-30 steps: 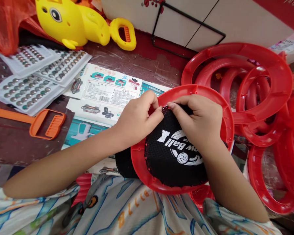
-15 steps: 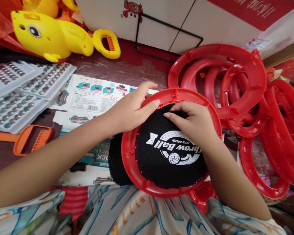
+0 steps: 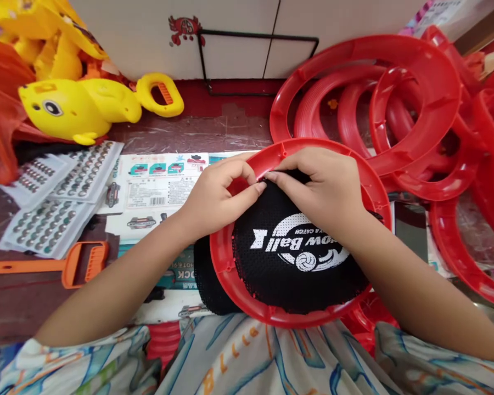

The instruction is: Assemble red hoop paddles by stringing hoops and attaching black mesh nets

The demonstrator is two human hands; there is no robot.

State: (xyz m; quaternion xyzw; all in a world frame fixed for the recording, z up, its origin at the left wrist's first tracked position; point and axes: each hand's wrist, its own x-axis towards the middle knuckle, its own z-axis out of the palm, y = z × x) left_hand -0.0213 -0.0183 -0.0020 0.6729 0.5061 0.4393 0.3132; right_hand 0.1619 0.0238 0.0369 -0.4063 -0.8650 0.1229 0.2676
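A red plastic ring [image 3: 224,263] lies tilted in front of my body, with a round black mesh cloth [image 3: 267,274] printed "Throw Ball" across its opening. Small red pegs poke through the mesh along the ring's inner edge at the left. My left hand [image 3: 222,197] grips the ring's far left rim, its thumb and index tips close together at the mesh edge. Beside it my right hand [image 3: 325,186] pinches the far edge of the mesh between thumb and fingers. Both sets of fingertips nearly meet. Another black mesh piece [image 3: 209,280] shows under the ring's left side.
Several red rings [image 3: 428,126] are piled at the right. Trays of metal balls [image 3: 45,225], an orange handle [image 3: 84,263] and a yellow animal-shaped toy [image 3: 86,107] lie at the left. Printed cardboard [image 3: 148,192] is under my work; a white box [image 3: 239,55] stands behind.
My right hand has slid left along the mesh edge towards my left hand. The left fingers have curled in closer to the thumb. The camera view has shifted a little.
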